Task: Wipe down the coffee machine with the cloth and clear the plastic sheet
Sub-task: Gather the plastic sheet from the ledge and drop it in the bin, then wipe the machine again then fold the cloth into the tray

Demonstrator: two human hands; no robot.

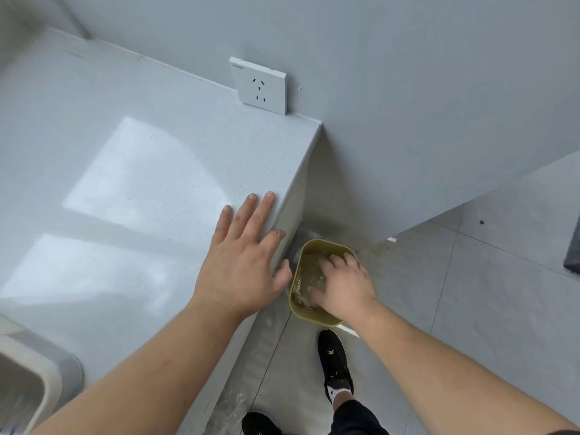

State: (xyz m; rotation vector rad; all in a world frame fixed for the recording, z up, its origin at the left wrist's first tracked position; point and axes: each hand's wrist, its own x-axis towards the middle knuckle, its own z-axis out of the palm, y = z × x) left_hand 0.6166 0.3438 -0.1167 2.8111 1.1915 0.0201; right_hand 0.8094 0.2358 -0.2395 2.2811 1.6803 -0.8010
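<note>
A crumpled clear plastic sheet (306, 284) lies inside an olive-yellow bin (314, 318) on the floor beside the counter's end. My right hand (343, 285) reaches down into the bin with its fingers spread and pressing on the plastic. Up on the countertop, my left hand (243, 255) rests flat near the right edge, fingers apart and holding nothing. Neither a coffee machine nor a cloth is in view.
The pale speckled countertop (125, 167) ends at a corner by the wall, under a white wall socket (259, 84). A sink corner (22, 381) shows at the lower left. Grey tiled floor (470, 309) lies to the right; my black shoes (335, 362) stand below the bin.
</note>
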